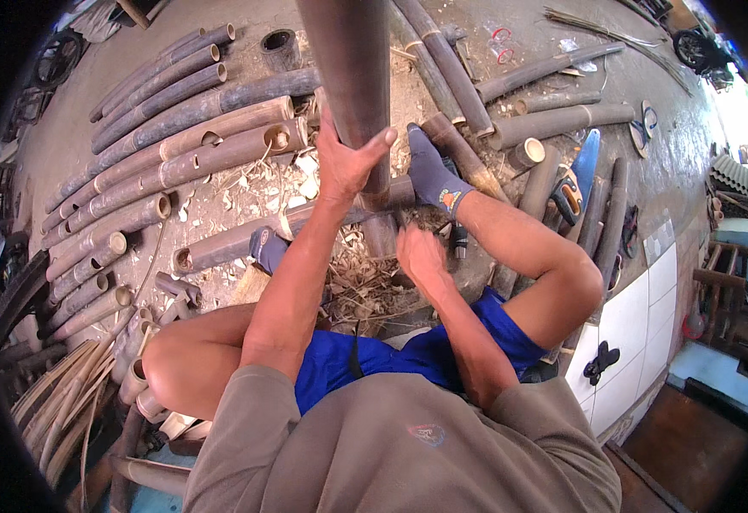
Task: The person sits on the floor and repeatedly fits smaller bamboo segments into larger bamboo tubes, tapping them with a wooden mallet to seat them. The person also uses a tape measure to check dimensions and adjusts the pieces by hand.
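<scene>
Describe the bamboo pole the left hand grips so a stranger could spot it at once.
Start from the rows of cut bamboo lying on the ground at left. Right of them, the left hand wraps a thick dark pole. Unlike its neighbours, it stands upright, rising toward the camera.

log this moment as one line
left hand: grips upright bamboo pole | right hand: on dark tool at pole base | socked foot: braces pole

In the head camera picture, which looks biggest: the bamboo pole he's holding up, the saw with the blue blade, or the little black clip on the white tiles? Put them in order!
1. Upright bamboo pole, gripped by the left hand; it looks biggest, partly because it is nearest the camera.
2. Saw.
3. Black clip.
</scene>
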A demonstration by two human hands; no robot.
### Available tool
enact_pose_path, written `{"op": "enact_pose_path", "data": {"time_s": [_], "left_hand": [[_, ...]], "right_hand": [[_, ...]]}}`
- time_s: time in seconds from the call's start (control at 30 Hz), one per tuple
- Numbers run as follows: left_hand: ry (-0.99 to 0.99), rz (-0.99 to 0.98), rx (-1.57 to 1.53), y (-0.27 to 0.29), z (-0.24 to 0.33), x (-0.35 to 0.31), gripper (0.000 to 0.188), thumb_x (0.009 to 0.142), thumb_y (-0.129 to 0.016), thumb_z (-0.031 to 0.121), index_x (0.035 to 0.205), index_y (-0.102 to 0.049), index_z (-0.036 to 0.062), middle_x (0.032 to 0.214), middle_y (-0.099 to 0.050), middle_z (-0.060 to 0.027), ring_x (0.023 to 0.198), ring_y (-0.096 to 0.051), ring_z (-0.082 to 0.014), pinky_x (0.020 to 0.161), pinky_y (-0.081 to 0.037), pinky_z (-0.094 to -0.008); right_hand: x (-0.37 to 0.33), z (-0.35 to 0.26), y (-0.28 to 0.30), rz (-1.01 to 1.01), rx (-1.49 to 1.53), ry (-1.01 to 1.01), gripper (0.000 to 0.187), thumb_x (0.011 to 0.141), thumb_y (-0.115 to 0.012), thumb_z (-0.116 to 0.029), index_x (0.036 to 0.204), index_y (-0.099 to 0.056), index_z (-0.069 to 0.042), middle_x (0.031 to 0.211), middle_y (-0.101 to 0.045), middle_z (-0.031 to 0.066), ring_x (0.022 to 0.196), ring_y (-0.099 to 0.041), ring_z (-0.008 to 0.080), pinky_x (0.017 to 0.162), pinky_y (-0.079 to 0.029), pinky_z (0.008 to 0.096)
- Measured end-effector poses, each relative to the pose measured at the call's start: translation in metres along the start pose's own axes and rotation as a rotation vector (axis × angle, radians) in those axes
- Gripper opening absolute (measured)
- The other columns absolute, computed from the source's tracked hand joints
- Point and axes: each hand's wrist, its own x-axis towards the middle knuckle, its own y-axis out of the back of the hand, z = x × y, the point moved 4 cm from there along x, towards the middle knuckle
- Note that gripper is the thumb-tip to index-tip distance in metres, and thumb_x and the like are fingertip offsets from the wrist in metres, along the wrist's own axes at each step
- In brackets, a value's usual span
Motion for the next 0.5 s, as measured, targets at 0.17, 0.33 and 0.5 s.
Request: {"op": "enact_pose_path", "data": {"time_s": [0.17, 0.33, 0.5], "left_hand": [[0.199, -0.069, 0.143, -0.005, -0.089, -0.037, 0.082, 0.075, -0.092, 0.032, 0.137, -0.053, -0.0031, 0.120, -0.071, -0.0198, 0.109, -0.069, -0.0275, 0.100, -0.053, -0.0398], [0.376, 0.007, 0.337, -0.029, -0.099, -0.008, 0.080, 0.074, -0.086, 0.044, 0.129, -0.059, -0.0071, 0.113, -0.073, -0.0271, 0.106, -0.072, -0.0373, 0.095, -0.054, -0.0435], [0.550, 0.052, 0.474, -0.031, -0.146, 0.026, 0.082, 0.072, -0.081, 0.053, 0.127, -0.064, -0.0057, 0.116, -0.073, -0.0279, 0.108, -0.071, -0.0431, 0.096, -0.053, -0.0476]], "right_hand": [[-0.068, 0.021, -0.032, -0.181, 0.014, 0.054, 0.032, 0.101, -0.057, -0.028, 0.095, -0.065, 0.002, 0.082, -0.071, 0.0310, 0.077, -0.071, 0.0498, 0.071, -0.058, 0.0584], [-0.079, 0.009, -0.075, -0.292, 0.012, 0.186, 0.031, 0.097, -0.060, -0.028, 0.104, -0.058, 0.002, 0.094, -0.069, 0.0310, 0.082, -0.070, 0.0511, 0.072, -0.056, 0.0599], [-0.073, 0.022, -0.120, -0.419, -0.133, 0.292, 0.044, 0.093, -0.067, -0.031, 0.129, -0.056, -0.006, 0.115, -0.064, 0.0307, 0.099, -0.072, 0.0476, 0.079, -0.061, 0.0556]]}}
